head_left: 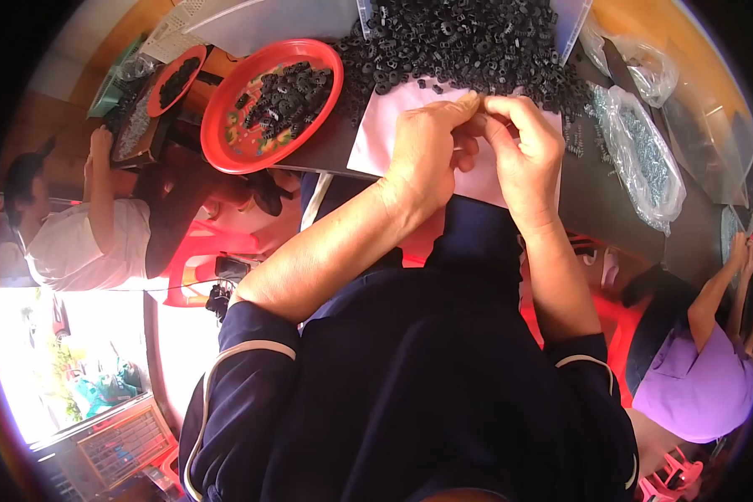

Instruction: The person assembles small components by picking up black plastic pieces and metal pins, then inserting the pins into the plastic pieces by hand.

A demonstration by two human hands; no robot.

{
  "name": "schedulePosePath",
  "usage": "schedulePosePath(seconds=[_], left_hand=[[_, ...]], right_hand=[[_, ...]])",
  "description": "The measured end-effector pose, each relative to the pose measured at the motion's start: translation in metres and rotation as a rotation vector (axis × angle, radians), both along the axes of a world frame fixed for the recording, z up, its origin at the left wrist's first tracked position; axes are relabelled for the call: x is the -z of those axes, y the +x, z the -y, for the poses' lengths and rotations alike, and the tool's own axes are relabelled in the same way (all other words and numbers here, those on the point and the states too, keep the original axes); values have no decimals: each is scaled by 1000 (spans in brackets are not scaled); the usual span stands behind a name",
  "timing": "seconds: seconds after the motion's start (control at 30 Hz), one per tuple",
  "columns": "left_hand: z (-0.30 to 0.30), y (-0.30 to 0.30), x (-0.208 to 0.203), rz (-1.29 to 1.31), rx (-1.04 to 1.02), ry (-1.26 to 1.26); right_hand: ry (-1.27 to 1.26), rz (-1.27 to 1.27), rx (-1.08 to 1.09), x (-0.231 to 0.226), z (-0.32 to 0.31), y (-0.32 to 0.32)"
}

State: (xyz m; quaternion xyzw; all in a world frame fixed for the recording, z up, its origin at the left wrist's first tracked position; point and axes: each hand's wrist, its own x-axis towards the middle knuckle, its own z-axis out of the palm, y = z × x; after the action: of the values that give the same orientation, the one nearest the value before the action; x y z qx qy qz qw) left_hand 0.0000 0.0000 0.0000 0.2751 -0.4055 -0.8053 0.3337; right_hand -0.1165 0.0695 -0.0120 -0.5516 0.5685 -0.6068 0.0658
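My left hand (427,151) and my right hand (525,155) meet over a pale pink sheet (376,138) at the table's edge. Thumbs and forefingers of both are pinched together, tip against tip. Whatever small thing they hold is hidden by the fingers. Just beyond my fingertips rises a large heap of small black plastic parts (468,42), and a few loose ones lie on the sheet's far edge. To the left, a red round tray (213,125) with a patterned bottom holds a pile of black pieces (289,96).
On the right of the dark table (590,201) lies a clear plastic bag (644,159) of small metallic-looking pieces, with several springs (574,138) nearby. A person in white (92,234) sits at the left, another in purple (694,385) at the right. Red stools (197,259) stand below.
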Motion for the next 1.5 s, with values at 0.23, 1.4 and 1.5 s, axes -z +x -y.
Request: schedulePosePath(seconds=[0.23, 1.4, 1.5], left_hand=[[16, -10, -33, 139, 149, -79], [29, 16, 5, 467, 179, -906], [25, 14, 9, 367, 85, -961]], right_hand=[[-108, -127, 193, 0, 7, -8], [218, 540, -255, -7, -2, -15], [242, 589, -273, -9, -2, -16]])
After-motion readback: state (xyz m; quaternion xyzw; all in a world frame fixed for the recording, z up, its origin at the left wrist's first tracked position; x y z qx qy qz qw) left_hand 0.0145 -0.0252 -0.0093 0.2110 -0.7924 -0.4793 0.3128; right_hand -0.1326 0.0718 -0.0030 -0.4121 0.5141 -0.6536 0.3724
